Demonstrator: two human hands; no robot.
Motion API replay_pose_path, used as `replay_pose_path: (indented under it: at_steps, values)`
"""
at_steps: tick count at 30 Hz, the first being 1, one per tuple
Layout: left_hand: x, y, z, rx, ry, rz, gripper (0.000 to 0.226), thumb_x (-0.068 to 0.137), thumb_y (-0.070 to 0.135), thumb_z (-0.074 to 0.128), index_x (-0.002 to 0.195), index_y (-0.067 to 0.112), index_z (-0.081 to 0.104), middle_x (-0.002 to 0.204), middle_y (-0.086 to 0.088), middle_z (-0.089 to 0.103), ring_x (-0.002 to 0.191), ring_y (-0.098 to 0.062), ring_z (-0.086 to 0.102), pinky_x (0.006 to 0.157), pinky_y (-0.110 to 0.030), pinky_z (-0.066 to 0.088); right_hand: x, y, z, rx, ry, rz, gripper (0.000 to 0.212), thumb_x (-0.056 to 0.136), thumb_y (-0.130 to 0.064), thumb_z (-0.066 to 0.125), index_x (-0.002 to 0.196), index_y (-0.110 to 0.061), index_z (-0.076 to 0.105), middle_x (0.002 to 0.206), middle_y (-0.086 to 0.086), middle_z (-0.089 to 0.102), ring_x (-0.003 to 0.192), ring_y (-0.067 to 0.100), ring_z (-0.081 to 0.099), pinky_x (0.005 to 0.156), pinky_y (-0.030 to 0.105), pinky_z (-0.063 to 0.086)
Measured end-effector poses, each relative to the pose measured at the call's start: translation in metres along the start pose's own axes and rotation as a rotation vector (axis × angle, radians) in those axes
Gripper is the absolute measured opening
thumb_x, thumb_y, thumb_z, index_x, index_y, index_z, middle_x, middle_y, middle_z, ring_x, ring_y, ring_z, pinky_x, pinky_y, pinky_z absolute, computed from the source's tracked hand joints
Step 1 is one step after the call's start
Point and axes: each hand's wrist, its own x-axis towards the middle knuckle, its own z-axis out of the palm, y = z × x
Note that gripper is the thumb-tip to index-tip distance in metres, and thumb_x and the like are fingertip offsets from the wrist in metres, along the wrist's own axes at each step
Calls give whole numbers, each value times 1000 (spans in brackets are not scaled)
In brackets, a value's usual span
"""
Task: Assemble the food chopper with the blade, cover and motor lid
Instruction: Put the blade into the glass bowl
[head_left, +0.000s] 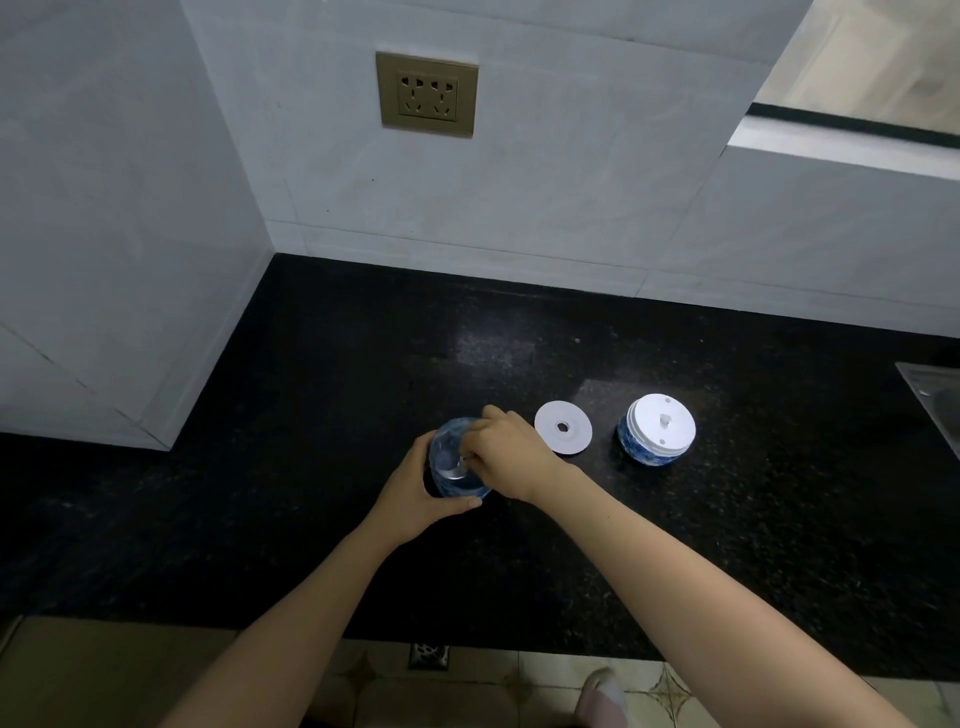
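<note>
A clear blue-tinted chopper bowl (448, 457) stands on the black counter (311, 441). My left hand (415, 493) wraps around its near left side. My right hand (506, 449) reaches over the bowl's rim, fingers pinched on the blade (460, 464), a small metallic piece inside it that is mostly hidden. A flat white round cover (563, 427) with a hexagonal centre hole lies just right of my right hand. Further right, the motor lid (656, 432), blue-patterned with a white face and a centre peg, rests upside down.
Grey tiled walls close the counter at the back and left, with a brass-coloured socket (426, 94) above. A steel sink edge (935, 395) shows at the far right. The counter's front edge runs below my forearms, with floor tiles and a drain (428, 656) beneath.
</note>
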Motion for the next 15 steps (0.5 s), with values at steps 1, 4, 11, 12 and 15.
replay_pose_path:
  at_steps: [1, 4, 11, 12, 15]
  values:
    - [0, 0, 0, 2, -1, -2, 95, 67, 24, 89, 144, 35, 34, 139, 13, 50, 122, -1, 51, 95, -17, 41, 0, -1, -1, -7, 2, 4, 16, 90, -13, 53, 91, -9, 69, 97, 9, 66, 97, 27, 47, 71, 31, 25]
    - [1, 1, 0, 5, -5, -5, 98, 67, 25, 89, 147, 31, 33, 142, 10, 48, 126, -6, 48, 101, -24, 40, 1, -2, -1, -26, 6, 27, 23, 92, -20, 51, 98, -8, 69, 103, 10, 65, 101, 27, 46, 72, 31, 24]
    - [0, -2, 0, -1, -3, 24, 93, 65, 29, 90, 141, 36, 37, 138, 18, 51, 120, 6, 51, 99, -21, 44, -9, 5, -4, 274, 105, 144, 22, 90, -29, 59, 99, -10, 66, 99, 8, 64, 98, 24, 51, 74, 34, 39]
    - [-1, -3, 0, -1, 1, 29, 92, 65, 30, 90, 141, 37, 38, 137, 18, 52, 119, 6, 52, 99, -22, 45, -12, 9, -5, 367, 152, 194, 21, 89, -28, 60, 98, -11, 66, 99, 7, 65, 97, 23, 54, 76, 35, 45]
    - [-2, -5, 0, 3, 22, 42, 92, 62, 31, 91, 138, 36, 40, 134, 17, 55, 119, 5, 54, 101, -26, 48, -21, 29, -4, 464, 238, 355, 15, 89, -23, 62, 94, -10, 68, 97, 7, 65, 91, 21, 59, 77, 32, 47]
